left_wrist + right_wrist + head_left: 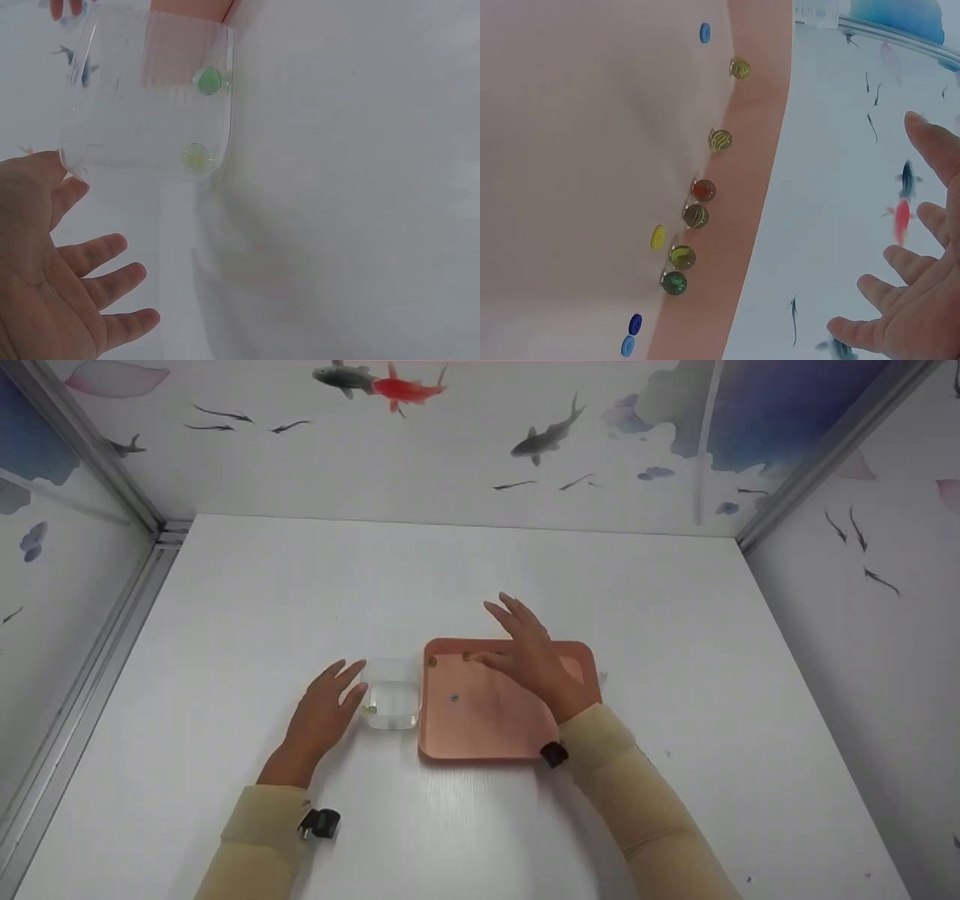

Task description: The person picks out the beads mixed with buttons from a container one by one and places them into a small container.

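A clear plastic box (394,720) stands just left of a pink tray (487,739). My left hand (321,709) is at its left side with the fingers spread, fingertips right at the wall. In the left wrist view, a green marble (209,80) and a yellow-green marble (196,157) show through the box. Over the tray's far part, my right hand (525,656) hovers, fingers extended and holding nothing. Along the tray's edge lie several glass marbles, among them a reddish marble (703,190) and a dark green marble (674,283).
Small flat buttons lie in the tray too: a yellow button (658,237), a dark blue button (635,324) and lighter blue ones. The white table (300,577) is bounded by side walls and a back wall (420,465) printed with fish.
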The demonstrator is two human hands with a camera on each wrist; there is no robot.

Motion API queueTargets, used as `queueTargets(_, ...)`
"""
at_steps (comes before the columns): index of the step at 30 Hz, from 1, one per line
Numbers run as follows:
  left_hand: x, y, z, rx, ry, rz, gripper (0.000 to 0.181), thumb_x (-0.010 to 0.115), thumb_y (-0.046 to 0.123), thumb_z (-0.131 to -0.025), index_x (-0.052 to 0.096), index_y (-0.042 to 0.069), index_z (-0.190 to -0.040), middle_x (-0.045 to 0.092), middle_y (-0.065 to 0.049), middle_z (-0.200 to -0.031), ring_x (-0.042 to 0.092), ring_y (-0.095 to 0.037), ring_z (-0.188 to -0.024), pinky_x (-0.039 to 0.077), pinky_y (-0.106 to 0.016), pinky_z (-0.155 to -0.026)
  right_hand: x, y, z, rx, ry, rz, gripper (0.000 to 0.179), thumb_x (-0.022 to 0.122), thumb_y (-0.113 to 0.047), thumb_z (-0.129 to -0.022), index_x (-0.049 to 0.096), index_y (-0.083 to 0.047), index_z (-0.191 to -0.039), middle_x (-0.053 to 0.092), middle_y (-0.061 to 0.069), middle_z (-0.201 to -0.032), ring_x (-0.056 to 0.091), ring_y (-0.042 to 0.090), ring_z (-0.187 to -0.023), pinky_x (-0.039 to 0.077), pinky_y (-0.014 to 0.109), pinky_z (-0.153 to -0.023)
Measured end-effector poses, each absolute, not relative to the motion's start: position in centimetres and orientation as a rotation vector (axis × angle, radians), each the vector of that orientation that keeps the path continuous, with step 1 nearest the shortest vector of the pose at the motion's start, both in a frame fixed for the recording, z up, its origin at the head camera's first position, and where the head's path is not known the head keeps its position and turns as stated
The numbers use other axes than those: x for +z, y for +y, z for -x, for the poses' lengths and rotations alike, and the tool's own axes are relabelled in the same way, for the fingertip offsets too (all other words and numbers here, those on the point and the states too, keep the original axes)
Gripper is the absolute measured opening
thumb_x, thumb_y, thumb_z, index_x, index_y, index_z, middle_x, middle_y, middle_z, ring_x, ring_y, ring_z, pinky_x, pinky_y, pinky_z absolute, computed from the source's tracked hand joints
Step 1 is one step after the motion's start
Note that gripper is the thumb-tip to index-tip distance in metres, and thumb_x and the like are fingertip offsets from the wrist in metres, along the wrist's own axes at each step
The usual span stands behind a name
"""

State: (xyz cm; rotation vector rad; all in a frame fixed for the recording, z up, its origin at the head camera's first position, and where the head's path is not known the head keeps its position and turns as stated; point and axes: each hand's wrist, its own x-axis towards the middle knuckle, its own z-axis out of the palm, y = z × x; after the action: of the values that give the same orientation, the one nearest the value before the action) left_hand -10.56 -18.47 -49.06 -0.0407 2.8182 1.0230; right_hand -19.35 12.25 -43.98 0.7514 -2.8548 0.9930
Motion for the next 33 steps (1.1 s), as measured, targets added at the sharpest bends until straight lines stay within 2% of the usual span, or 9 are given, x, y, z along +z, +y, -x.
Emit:
queueTargets(10, -49.2, -18.3, 10.5, 1.036, 2.820, 0.063, 0.053, 0.039, 0.041, -0.104, 0.036, 0.017, -0.150, 0.026, -0.019, -0.156, 0.021, -0.041, -0.143, 0.020, -0.058, -0.114, -44.2, 13.5, 19.8, 1.303, -2.804, -0.680, 0.079, 0.076, -0.032, -0.084, 0.037, -0.013, -0.149, 0.026, 0.010, -0.158, 0.021, 0.028, -0.146, 0.025, 0.051, -0.115)
queueTargets(15, -49.2, -18.3, 10.5, 1.046, 2.818, 0.064, 0.053, 0.039, 0.042, -0.104, 0.036, 0.017, -0.150, 0.026, -0.019, -0.156, 0.021, -0.042, -0.143, 0.020, -0.058, -0.114, -44.0, 14.3, 20.1, 1.411, -2.880, -0.517, 0.077, 0.074, -0.035, -0.086, 0.034, -0.023, -0.151, 0.026, -0.001, -0.158, 0.023, 0.019, -0.145, 0.027, 0.045, -0.114)
queueTargets(16, -49.2, -18.3, 10.5, 1.050, 2.817, 0.061, 0.053, 0.039, 0.042, -0.104, 0.036, 0.017, -0.150, 0.026, -0.019, -0.156, 0.021, -0.042, -0.143, 0.020, -0.059, -0.114, -43.9, 14.5, 20.1, 1.402, -2.911, -0.469, 0.076, 0.073, -0.037, -0.087, 0.033, -0.027, -0.151, 0.026, -0.004, -0.158, 0.026, 0.018, -0.144, 0.030, 0.045, -0.112)
queueTargets(18, -49.2, -18.4, 10.5, 1.057, 2.816, 0.052, 0.053, 0.039, 0.042, -0.104, 0.036, 0.017, -0.150, 0.026, -0.019, -0.156, 0.021, -0.042, -0.143, 0.020, -0.059, -0.114, -43.8, 14.8, 20.1, 1.390, -2.966, -0.384, 0.075, 0.070, -0.044, -0.087, 0.031, -0.035, -0.151, 0.025, -0.008, -0.158, 0.045, 0.025, -0.132, 0.040, 0.049, -0.102)
queueTargets(21, -49.2, -18.4, 10.5, 1.061, 2.820, 0.038, 0.053, 0.039, 0.043, -0.104, 0.037, 0.016, -0.150, 0.026, -0.020, -0.156, 0.022, -0.042, -0.143, 0.020, -0.059, -0.114, -43.7, 15.4, 20.2, 1.355, -3.014, -0.315, 0.078, 0.066, -0.056, -0.085, 0.027, -0.041, -0.151, 0.025, -0.008, -0.158, 0.048, 0.030, -0.129, 0.040, 0.055, -0.097)
queueTargets(23, -49.3, -18.5, 10.5, 1.059, 2.821, 0.033, 0.054, 0.038, 0.043, -0.104, 0.036, 0.016, -0.150, 0.026, -0.020, -0.156, 0.022, -0.041, -0.143, 0.020, -0.058, -0.114, -43.8, 15.7, 20.4, 1.388, -2.998, -0.315, 0.082, 0.066, -0.061, -0.082, 0.027, -0.038, -0.151, 0.027, -0.003, -0.158, 0.046, 0.033, -0.130, 0.039, 0.057, -0.101)
queueTargets(25, -49.3, -18.5, 10.5, 1.053, 2.821, 0.033, 0.054, 0.037, 0.044, -0.104, 0.036, 0.016, -0.150, 0.026, -0.019, -0.156, 0.022, -0.041, -0.143, 0.020, -0.058, -0.114, -43.9, 16.0, 20.7, 1.437, -2.952, -0.342, 0.085, 0.066, -0.060, -0.082, 0.029, -0.031, -0.152, 0.029, 0.003, -0.157, 0.030, 0.028, -0.142, 0.030, 0.054, -0.110)
queueTargets(30, -49.4, -18.5, 10.5, 1.045, 2.824, 0.034, 0.054, 0.038, 0.044, -0.104, 0.036, 0.016, -0.150, 0.026, -0.019, -0.156, 0.022, -0.041, -0.143, 0.020, -0.058, -0.114, -44.4, 16.7, 21.1, 1.599, -2.783, -0.398, 0.076, 0.071, -0.038, -0.088, 0.035, -0.014, -0.151, 0.033, 0.009, -0.155, 0.035, 0.026, -0.140, 0.029, 0.050, -0.113)
queueTargets(33, -49.4, -18.5, 10.5, 1.040, 2.825, 0.038, 0.054, 0.038, 0.043, -0.104, 0.036, 0.017, -0.150, 0.026, -0.019, -0.156, 0.022, -0.041, -0.143, 0.020, -0.058, -0.114, -44.8, 17.0, 21.2, 1.649, -2.727, -0.399, 0.070, 0.071, -0.030, -0.089, 0.038, -0.011, -0.149, 0.036, 0.010, -0.153, 0.040, 0.027, -0.138, 0.030, 0.053, -0.112)
